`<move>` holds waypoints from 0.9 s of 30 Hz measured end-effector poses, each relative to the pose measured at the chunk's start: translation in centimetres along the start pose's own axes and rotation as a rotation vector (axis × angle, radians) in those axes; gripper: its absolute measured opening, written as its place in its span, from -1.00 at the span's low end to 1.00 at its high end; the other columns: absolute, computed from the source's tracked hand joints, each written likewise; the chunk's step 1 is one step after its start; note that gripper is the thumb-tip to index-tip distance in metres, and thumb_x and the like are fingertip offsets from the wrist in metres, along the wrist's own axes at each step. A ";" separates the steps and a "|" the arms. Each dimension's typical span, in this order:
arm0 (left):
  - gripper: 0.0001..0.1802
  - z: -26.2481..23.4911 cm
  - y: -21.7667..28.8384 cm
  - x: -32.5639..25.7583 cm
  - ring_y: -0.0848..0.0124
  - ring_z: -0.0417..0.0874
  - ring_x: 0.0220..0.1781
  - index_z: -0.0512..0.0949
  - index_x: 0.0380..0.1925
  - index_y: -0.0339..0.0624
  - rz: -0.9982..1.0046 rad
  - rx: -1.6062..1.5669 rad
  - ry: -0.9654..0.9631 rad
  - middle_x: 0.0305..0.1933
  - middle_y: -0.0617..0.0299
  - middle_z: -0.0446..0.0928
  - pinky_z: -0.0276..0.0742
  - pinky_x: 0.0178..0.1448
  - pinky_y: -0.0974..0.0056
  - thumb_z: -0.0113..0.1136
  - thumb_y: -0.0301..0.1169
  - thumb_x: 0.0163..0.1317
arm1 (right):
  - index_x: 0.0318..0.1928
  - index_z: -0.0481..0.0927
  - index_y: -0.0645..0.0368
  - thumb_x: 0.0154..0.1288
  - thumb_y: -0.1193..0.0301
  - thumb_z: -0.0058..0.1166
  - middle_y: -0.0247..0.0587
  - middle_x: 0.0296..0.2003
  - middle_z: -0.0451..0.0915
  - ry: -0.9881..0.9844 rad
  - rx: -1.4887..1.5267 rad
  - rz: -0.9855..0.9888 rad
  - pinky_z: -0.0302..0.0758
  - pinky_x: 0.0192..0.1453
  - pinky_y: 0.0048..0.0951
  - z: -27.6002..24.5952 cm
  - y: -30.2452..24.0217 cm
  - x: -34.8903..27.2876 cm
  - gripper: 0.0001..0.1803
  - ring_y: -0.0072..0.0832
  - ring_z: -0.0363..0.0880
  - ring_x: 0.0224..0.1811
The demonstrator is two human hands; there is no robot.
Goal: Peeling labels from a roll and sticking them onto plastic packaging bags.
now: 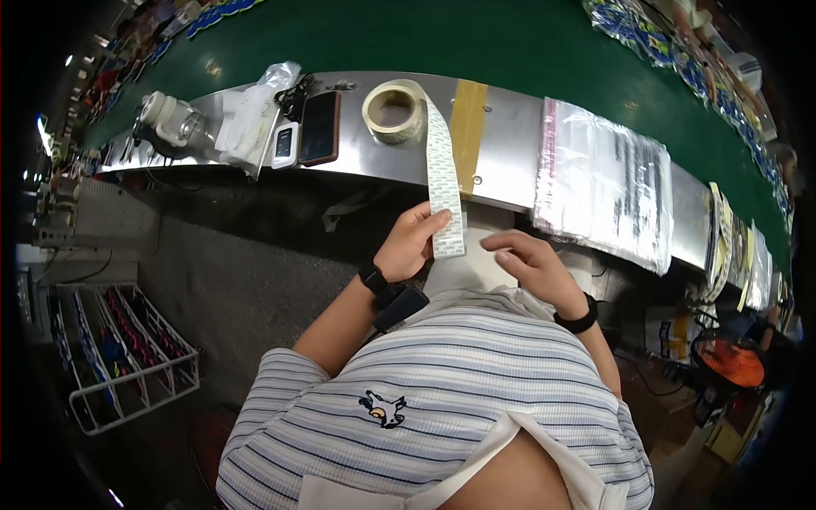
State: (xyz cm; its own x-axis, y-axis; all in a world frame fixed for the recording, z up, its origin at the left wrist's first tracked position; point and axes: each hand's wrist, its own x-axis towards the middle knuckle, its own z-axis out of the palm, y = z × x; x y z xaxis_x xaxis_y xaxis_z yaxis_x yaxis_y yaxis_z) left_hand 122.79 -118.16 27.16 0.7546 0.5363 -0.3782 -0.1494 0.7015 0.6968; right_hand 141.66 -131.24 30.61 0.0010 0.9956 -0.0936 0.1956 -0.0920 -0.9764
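Observation:
My left hand (409, 244) pinches the lower part of a long strip of printed white labels (441, 153), thumb on its front. The strip runs up over the metal table edge to a label roll (393, 114), which lies on its side on the metal surface. To the right of the strip's loose end is my right hand (537, 270), apart from it, its fingers loosely bent and spread with nothing visible in them. Both wrists wear black bands, and a small dark box (401, 308) sits by the left one.
A stack of clear plastic bags (602, 189) lies right of a yellow tape strip (467, 136). Left of the roll are a dark phone (321, 127), a small white device (286, 145) and a clear bottle (180, 121). Behind runs a green belt (382, 42). A wire rack (127, 357) stands lower left.

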 end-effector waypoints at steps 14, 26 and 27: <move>-0.82 5.0 0.7 4.9 0.44 0.60 -0.23 0.42 -0.14 -0.27 0.205 -0.115 0.089 -0.25 0.23 0.52 0.58 -0.11 0.30 -0.07 -0.41 0.35 | -0.13 0.48 0.32 0.37 0.43 -0.06 -0.33 -0.31 0.56 -0.061 0.463 0.194 0.46 -0.13 -0.58 -2.9 1.4 -1.7 -0.81 -0.64 0.53 -0.25; -0.69 11.1 -1.4 1.5 0.17 0.52 -0.20 0.49 -0.22 -0.17 0.905 1.526 0.383 -0.23 0.15 0.47 0.48 -0.15 0.19 0.30 -0.41 0.00 | -0.31 0.55 0.27 0.27 0.41 0.10 -0.42 -0.46 0.48 0.160 0.339 0.129 0.37 -0.33 -0.61 -4.9 4.0 -0.4 -0.85 -0.70 0.39 -0.43; -0.77 12.1 -1.7 1.3 0.17 0.52 -0.20 0.53 -0.30 -0.16 0.833 1.528 0.283 -0.27 0.18 0.49 0.48 -0.14 0.18 0.29 -0.39 0.02 | -0.31 0.55 0.27 0.27 0.41 0.10 -0.42 -0.46 0.48 0.161 0.349 0.123 0.37 -0.33 -0.61 -4.8 3.9 -0.2 -0.85 -0.70 0.39 -0.43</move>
State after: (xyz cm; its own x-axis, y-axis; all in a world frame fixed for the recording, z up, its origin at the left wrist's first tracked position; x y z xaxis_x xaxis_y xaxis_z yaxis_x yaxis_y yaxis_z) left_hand 131.71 -124.33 32.87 0.6477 0.6640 0.3736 0.4002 -0.7138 0.5747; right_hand 147.09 -131.75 27.72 0.1629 0.9643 -0.2088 -0.1606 -0.1829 -0.9699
